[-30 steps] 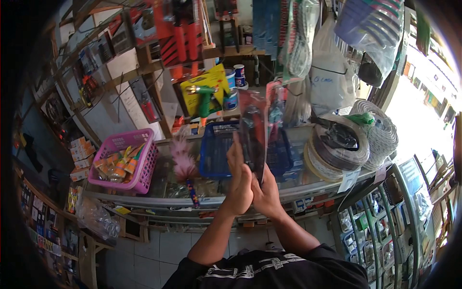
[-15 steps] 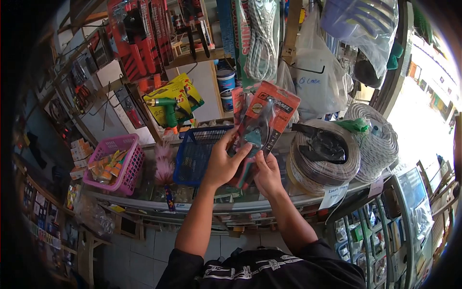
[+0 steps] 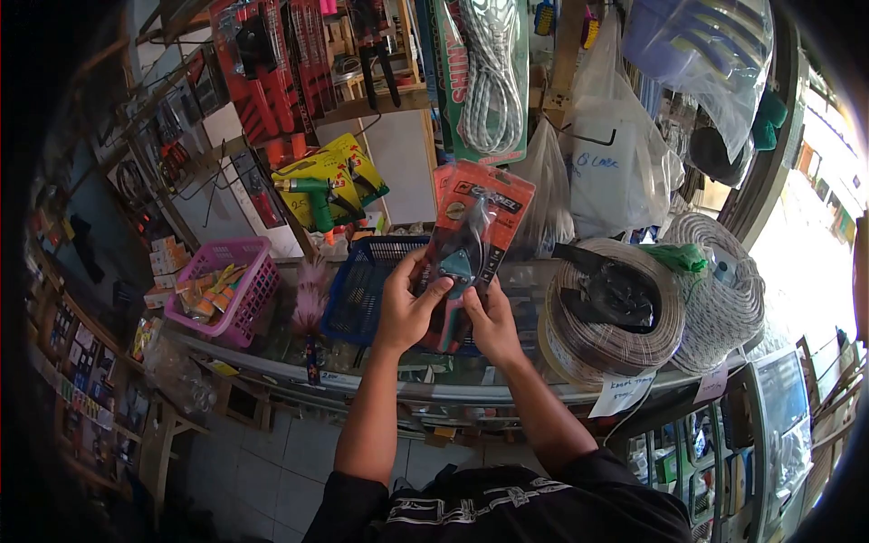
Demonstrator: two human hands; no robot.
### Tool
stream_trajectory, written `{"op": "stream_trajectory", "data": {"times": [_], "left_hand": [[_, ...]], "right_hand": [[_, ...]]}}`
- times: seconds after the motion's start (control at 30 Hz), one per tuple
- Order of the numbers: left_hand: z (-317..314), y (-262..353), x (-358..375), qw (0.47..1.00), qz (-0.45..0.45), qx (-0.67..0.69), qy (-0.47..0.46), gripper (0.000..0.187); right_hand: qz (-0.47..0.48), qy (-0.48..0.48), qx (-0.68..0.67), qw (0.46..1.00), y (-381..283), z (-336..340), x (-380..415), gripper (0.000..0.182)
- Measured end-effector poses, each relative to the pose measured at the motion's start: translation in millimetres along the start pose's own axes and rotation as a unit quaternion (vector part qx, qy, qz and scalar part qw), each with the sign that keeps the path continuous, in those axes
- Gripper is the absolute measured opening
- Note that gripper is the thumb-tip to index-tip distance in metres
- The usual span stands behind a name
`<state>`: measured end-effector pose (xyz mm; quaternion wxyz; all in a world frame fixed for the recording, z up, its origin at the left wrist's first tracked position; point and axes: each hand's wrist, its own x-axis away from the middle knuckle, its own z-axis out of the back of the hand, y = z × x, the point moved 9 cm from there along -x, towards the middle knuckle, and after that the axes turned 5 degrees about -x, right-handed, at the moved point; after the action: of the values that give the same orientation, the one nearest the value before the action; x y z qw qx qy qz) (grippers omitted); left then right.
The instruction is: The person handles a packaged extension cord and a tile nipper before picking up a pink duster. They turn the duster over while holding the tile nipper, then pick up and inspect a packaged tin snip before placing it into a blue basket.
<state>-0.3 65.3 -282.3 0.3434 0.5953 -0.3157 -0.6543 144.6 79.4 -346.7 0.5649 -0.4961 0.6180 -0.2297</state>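
Between my hands, above the counter, is an orange-carded blister pack. Through its clear plastic I see a hand tool with a dark upper end, a teal middle and red-and-teal handles; it looks like pruning shears. The edge of a second orange card shows behind its upper left. My left hand grips the left side, thumb on the front and fingers behind. My right hand grips the lower right edge, thumb also in front. Just behind and below is the blue basket, partly covered by the pack and my left hand.
A pink basket of small packets stands left on the glass counter. Rolls of cable and a coil of rope lie on the right. Hanging in front are a yellow-carded spray nozzle, packaged cord and plastic bags.
The packs have come slightly lower and to the left, and the rear card is now more hidden behind the front one. Both hands have kept their grip. The view has shifted slightly.
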Motion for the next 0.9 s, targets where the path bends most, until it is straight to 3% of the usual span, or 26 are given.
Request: {"op": "stream_trajectory", "data": {"times": [0.2,0.3,0.4,0.5,0.9], "left_hand": [[6.2,24.1,-4.0,0.997,-0.04,-0.068,0.018,0.055],[11.2,32.8,-10.1,0.994,-0.057,-0.09,0.028,0.054],[9.8,34.9,-12.4,0.993,-0.065,-0.1,0.027,0.053],[2.9,24.6,-9.5,0.993,-0.063,-0.101,0.026,0.052],[-8.7,-5.9,3.1,0.993,-0.044,-0.066,0.085,0.051]], "right_hand": [[0.016,-0.052,0.015,0.998,8.3,-0.8,9.0,0.059],[-0.046,-0.065,0.021,0.997,22.8,5.7,15.2,0.072],[-0.022,-0.09,0.176,0.98,6.5,6.3,16.0,0.08],[-0.009,-0.083,0.246,0.966,-7.2,8.9,18.2,0.086],[-0.04,-0.059,0.321,0.944,-34.6,31.5,35.1,0.085]]}}
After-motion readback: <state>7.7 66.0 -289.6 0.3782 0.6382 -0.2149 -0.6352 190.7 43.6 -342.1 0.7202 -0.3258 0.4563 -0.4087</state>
